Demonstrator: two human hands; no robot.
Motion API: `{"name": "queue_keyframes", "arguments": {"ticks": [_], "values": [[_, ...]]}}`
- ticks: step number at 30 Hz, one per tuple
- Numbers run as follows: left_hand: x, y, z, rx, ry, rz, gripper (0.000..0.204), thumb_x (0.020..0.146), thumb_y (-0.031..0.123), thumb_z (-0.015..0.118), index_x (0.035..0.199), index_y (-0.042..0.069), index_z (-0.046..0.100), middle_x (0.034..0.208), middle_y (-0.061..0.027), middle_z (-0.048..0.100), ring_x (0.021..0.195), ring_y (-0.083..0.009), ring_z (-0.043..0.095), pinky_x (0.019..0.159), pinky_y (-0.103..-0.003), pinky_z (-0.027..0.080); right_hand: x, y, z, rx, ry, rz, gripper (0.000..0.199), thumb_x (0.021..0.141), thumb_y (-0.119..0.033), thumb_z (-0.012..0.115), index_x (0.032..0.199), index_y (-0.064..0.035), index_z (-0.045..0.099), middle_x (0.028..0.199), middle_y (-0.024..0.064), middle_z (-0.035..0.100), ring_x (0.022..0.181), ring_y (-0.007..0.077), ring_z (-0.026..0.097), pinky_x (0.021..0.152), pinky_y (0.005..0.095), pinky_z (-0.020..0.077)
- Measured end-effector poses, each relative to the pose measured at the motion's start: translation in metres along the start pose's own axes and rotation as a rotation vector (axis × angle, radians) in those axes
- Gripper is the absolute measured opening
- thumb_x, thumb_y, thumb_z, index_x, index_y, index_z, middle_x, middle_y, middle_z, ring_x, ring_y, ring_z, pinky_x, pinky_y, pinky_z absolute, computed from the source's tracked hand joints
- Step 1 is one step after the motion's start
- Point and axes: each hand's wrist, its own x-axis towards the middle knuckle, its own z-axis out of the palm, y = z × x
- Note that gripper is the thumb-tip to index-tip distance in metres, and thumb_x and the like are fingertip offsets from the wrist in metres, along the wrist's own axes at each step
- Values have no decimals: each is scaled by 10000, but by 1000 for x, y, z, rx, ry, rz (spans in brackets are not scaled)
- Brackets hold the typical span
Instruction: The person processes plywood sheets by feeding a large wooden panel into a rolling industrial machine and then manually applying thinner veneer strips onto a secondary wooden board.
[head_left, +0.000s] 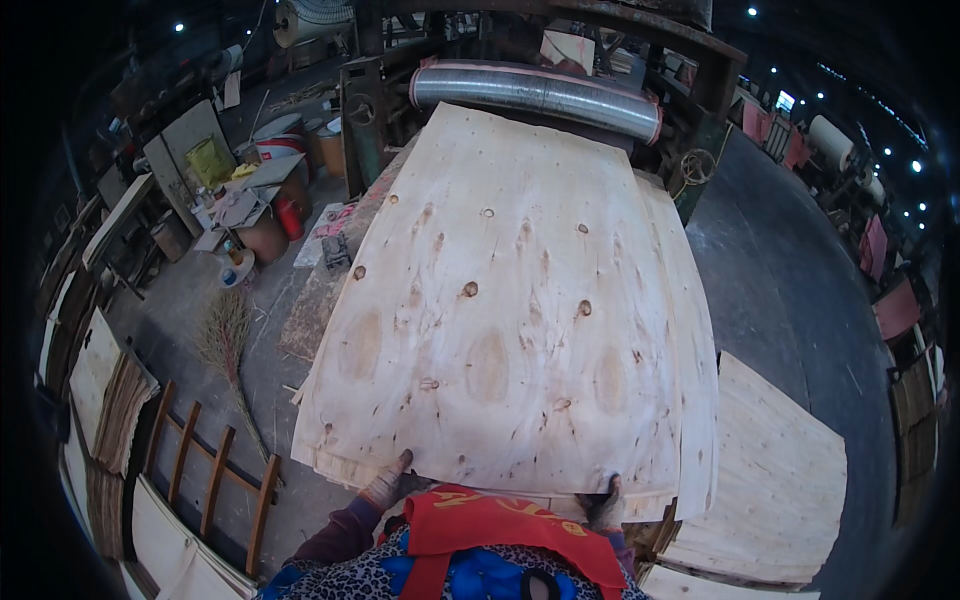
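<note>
A large pale wood veneer sheet point(520, 260) with brown knots lies on a stack in front of me, its far end close to a shiny metal roller point(535, 98). My left hand point(390, 480) grips the sheet's near edge at the left, thumb on top and the other fingers hidden below. Further right along that edge, my right hand point(603, 503) holds on in the same way, its thumb showing above the wood. Both hands seem partly covered by dark gloves. More sheet edges stick out beneath the top one, mostly on the right.
Another veneer stack point(765, 480) lies low at the right. On the left floor are a twig broom point(225, 335), a wooden ladder-like frame point(210, 475) and further veneer piles point(115, 400). A red cylinder point(290, 218) and buckets stand beyond. Handwheels point(697, 167) flank the roller machine.
</note>
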Motion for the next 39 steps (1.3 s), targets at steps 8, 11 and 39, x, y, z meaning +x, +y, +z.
{"name": "queue_keyframes", "arguments": {"ticks": [8, 11, 39], "values": [[7, 1, -22, 55, -14, -5, 670, 828, 271, 593, 1312, 2, 217, 1306, -188, 338, 1209, -341, 326, 1024, -455, 266, 4, 2, -4, -10, 4, -16, 551, 793, -484, 505, 1240, -179, 406, 1198, 58, 482, 1039, 304, 496, 783, 503, 446], [-2, -1, 4, 109, -13, 11, 640, 830, 260, 590, 1302, 4, 241, 1290, -185, 360, 1194, -353, 345, 1011, -476, 279, 2, -1, -1, 7, 3, 2, 547, 797, -482, 499, 1236, -169, 411, 1189, 64, 488, 1036, 302, 495, 782, 503, 446], [1, 2, -9, 255, 44, -18, 567, 839, 281, 564, 1267, -2, 324, 1264, -148, 416, 1151, -286, 413, 977, -417, 343, 4, 2, -1, -28, -11, -11, 522, 788, -478, 507, 1204, -170, 443, 1162, 43, 503, 1034, 279, 489, 794, 489, 433]]}}
